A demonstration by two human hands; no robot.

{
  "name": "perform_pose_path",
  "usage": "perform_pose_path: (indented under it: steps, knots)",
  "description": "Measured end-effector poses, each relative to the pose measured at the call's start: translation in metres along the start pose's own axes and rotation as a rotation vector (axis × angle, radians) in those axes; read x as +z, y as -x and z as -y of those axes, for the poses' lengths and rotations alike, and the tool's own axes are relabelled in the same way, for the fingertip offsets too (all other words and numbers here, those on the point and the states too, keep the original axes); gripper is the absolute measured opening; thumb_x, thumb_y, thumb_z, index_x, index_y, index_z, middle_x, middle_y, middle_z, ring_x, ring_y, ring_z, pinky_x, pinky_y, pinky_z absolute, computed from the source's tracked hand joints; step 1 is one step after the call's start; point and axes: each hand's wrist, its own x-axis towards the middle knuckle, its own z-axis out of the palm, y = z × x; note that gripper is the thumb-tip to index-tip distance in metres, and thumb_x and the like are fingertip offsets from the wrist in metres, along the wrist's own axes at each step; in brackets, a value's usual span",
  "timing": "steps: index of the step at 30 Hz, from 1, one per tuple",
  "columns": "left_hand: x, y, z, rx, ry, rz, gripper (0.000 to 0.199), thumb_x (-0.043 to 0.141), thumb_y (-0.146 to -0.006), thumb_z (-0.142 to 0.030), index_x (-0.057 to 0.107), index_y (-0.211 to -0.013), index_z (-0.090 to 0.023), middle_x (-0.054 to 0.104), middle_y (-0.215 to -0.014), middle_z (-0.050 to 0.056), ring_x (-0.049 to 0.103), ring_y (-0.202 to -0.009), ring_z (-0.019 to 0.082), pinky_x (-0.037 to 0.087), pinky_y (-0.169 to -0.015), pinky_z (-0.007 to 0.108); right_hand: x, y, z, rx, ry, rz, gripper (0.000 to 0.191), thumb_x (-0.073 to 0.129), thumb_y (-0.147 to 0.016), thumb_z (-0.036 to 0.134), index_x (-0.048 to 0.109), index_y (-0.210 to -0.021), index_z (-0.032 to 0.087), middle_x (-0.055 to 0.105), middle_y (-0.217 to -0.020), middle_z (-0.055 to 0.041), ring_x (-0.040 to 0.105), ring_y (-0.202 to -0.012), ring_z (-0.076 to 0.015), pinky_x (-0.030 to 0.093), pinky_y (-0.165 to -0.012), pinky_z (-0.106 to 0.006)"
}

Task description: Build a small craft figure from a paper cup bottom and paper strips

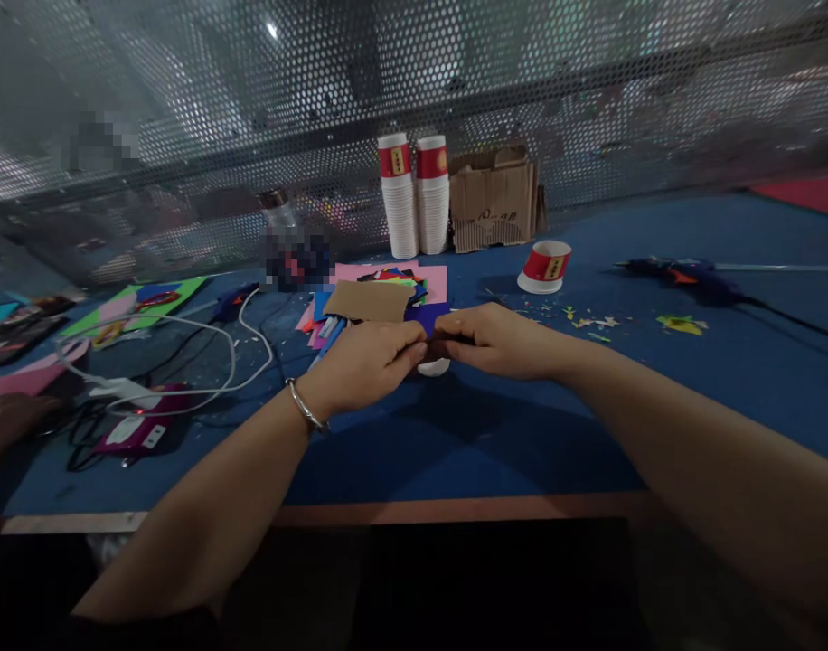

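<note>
My left hand (pixel 370 363), with a silver bangle at the wrist, and my right hand (pixel 495 341) meet at the middle of the blue table. Their fingertips pinch a small purple-blue piece (pixel 428 318) between them. Just under the fingers shows the white edge of a cup (pixel 434 367); the rest of it is hidden. Behind my left hand lies a brown cardboard piece (pixel 368 300) on a pile of coloured sheets (pixel 436 278).
Two cup stacks (pixel 404 217) and a cardboard box (pixel 493 203) stand at the back. A red-and-white cup (pixel 547 267), paper scraps (pixel 682 324) and a glue gun (pixel 699 278) lie right. Left are cables, a pink power strip (pixel 143 429) and another person's hand (pixel 14 423).
</note>
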Motion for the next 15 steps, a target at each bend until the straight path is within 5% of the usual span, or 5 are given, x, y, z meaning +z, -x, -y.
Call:
perform_pose_path:
  steps: [6,11,15]
  knots:
    - [-0.014,0.011,-0.010,0.050,0.584,0.057,0.031,0.052,-0.102,-0.040,0.061,-0.081,-0.018,0.058,-0.066,-0.002,0.054,-0.058,0.010,0.040,-0.057,0.024,-0.008,0.006,0.020,-0.123,-0.419,0.066,0.042,0.056,-0.102,0.052,0.053,-0.076,0.019,0.045,-0.071,0.0043,0.037,-0.064,-0.0095,0.029,-0.060,-0.026]
    - [0.000,0.009,-0.025,-0.113,1.093,-0.076,0.033,0.063,-0.095,-0.042,0.056,-0.074,-0.018,0.043,-0.054,-0.006,0.035,-0.045,0.005,0.022,-0.043,0.020,-0.008,0.010,0.030,-0.163,-0.415,-0.140,0.048,0.058,-0.102,0.056,0.050,-0.073,0.019,0.045,-0.070,0.0034,0.038,-0.066,-0.0101,0.031,-0.061,-0.027]
    - [0.012,-0.001,-0.032,-0.216,1.388,-0.156,0.030,0.069,-0.090,-0.034,0.052,-0.070,-0.018,0.039,-0.053,-0.007,0.030,-0.044,0.004,0.022,-0.044,0.018,-0.007,0.011,0.030,-0.147,-0.283,-0.300,0.050,0.057,-0.101,0.060,0.052,-0.071,0.020,0.043,-0.066,0.0035,0.039,-0.065,-0.0111,0.032,-0.061,-0.028]
